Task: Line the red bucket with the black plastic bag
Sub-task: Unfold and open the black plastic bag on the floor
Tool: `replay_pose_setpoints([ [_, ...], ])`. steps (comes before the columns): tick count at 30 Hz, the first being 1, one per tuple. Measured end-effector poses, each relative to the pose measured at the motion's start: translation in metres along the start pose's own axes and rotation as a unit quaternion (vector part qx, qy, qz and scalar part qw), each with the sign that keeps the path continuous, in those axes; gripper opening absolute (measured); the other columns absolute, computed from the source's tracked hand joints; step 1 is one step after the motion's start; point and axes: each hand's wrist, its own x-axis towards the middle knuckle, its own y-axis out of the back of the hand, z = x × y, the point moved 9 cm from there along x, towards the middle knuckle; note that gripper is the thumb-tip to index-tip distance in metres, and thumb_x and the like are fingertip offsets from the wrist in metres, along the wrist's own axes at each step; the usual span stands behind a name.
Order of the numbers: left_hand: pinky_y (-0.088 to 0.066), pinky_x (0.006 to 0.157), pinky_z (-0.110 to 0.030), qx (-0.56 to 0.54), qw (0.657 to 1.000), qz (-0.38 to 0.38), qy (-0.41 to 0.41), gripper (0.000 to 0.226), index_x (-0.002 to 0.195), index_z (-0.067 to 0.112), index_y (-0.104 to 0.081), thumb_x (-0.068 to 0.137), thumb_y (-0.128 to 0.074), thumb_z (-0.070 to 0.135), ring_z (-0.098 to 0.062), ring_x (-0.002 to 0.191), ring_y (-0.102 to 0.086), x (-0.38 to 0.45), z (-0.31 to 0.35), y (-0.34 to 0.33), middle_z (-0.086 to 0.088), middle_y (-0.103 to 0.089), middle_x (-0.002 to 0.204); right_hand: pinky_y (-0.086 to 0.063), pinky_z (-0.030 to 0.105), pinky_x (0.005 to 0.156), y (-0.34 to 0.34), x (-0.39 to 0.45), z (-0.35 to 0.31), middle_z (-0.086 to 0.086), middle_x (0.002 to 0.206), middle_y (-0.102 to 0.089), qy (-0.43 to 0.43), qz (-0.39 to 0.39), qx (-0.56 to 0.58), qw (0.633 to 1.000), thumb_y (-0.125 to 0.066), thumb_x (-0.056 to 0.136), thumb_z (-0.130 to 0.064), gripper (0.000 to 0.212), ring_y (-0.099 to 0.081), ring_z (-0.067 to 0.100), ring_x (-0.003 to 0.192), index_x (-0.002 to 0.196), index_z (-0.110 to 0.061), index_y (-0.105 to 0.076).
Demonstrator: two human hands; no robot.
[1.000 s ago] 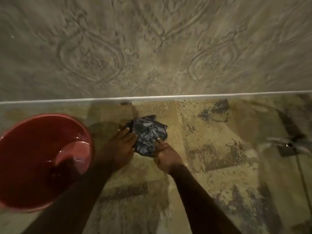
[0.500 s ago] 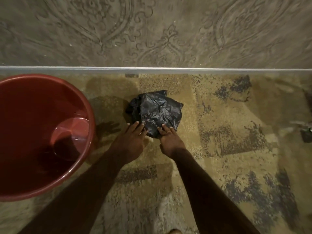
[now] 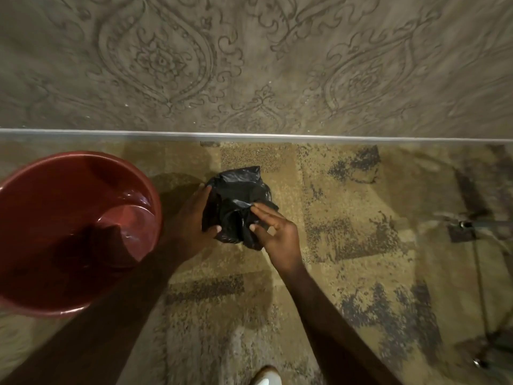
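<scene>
A crumpled black plastic bag [image 3: 236, 201] sits bunched up over the patterned carpet, just in front of the wall. My left hand [image 3: 191, 220] cups its left side, thumb under the bottom edge. My right hand [image 3: 277, 232] pinches the bag's right folds between fingers and thumb. The red bucket [image 3: 155, 201] stands upright to the left of the bag, a hand's width away, with nothing inside it. My left forearm crosses in front of the bucket's right rim.
A wall with embossed ornament [image 3: 249, 65] rises right behind the bag, edged by a pale skirting strip [image 3: 333, 138]. A dark metal stand with a cable [image 3: 469, 229] is at the right. A white shoe tip [image 3: 265, 377] shows at the bottom.
Both hands went from resting fingertips at the bag's near edge to gripping it from both sides. The bag now looks gathered and raised. The view has shifted down and closer.
</scene>
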Motion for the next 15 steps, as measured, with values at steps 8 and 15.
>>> replay_pose_setpoints([
  [8, -0.052, 0.085, -0.031, -0.016, 1.000, 0.022, 0.000, 0.041, 0.118, 0.015, -0.070, 0.081, -0.078, 0.031, -0.021, 0.096, -0.068, -0.018, 0.053, 0.069, -0.005, -0.074, 0.111, -0.060, 0.028, 0.072, 0.045, -0.027, -0.063, 0.007, 0.094, -0.081, -0.164, 0.098, 0.377, 0.906, -0.068, 0.085, 0.004, 0.026, -0.077, 0.019, 0.084, 0.094, -0.015, -0.083],
  [15, -0.039, 0.051, -0.007, -0.202, 0.979, 0.027, 0.002, 0.027, 0.065, 0.029, -0.068, 0.087, -0.072, 0.014, 0.006, 0.048, -0.058, -0.072, 0.072, 0.167, 0.016, -0.067, 0.055, -0.061, 0.029, 0.068, 0.089, -0.012, -0.134, 0.002, 0.087, -0.081, -0.200, 0.186, 0.432, 0.859, -0.061, 0.088, 0.008, 0.025, -0.076, 0.016, 0.075, 0.095, -0.011, -0.076],
])
